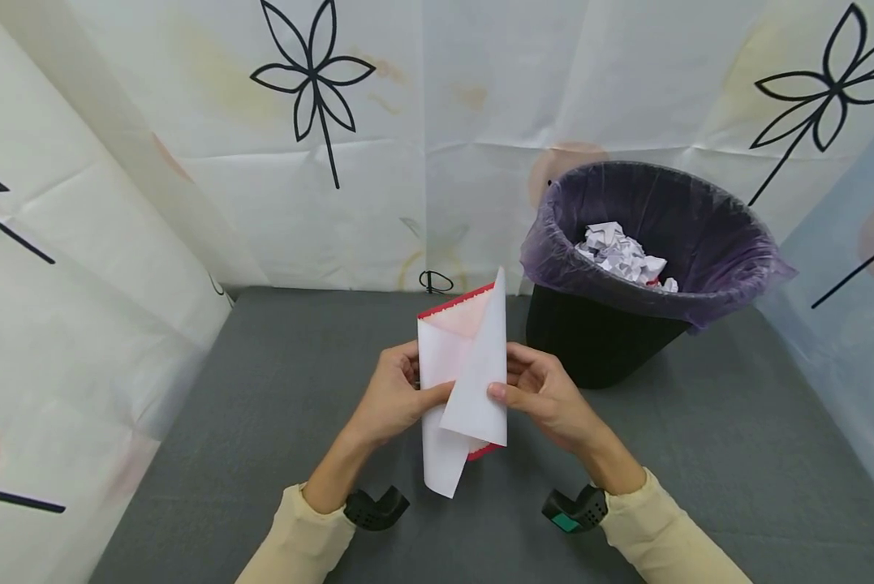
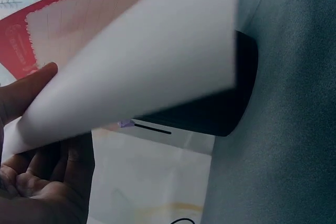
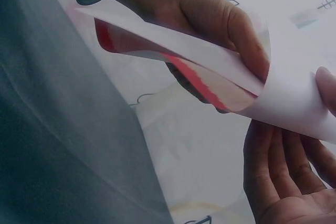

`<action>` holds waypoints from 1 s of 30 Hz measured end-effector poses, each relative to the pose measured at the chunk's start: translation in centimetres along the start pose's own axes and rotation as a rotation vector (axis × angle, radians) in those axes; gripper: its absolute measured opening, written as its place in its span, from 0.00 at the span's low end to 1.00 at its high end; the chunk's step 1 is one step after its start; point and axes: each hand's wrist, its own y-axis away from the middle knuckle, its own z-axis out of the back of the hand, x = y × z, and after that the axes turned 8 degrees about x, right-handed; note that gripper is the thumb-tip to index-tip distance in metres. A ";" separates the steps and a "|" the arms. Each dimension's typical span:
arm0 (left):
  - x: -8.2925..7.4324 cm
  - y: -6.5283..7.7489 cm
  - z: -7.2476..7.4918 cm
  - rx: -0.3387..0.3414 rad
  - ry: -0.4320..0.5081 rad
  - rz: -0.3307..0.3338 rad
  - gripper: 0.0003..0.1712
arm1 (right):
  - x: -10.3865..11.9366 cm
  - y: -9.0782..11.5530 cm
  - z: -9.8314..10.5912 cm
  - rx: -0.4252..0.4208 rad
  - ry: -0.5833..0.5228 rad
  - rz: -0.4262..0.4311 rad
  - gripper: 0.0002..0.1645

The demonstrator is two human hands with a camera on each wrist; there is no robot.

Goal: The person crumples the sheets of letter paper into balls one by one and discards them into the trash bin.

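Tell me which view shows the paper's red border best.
The left wrist view: the red border appears broad, with its scalloped inner edge. The head view shows narrow strips; the right wrist view shows parts along the curled paper.

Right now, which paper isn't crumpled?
The red-edged sheet in the left hand and right hand: it is only curled over, while the papers inside the bin are crumpled.
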 end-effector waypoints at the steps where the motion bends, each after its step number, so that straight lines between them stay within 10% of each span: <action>1: 0.0 0.0 0.0 0.006 0.001 -0.008 0.20 | -0.1 0.0 0.0 0.001 -0.003 0.005 0.33; 23: -1.1 0.4 1.4 0.238 0.083 0.081 0.26 | -0.6 0.0 0.1 -0.029 -0.011 0.016 0.31; 30: -1.4 0.4 1.5 0.206 0.008 0.071 0.18 | -0.3 -0.1 -0.1 -0.024 0.028 -0.011 0.32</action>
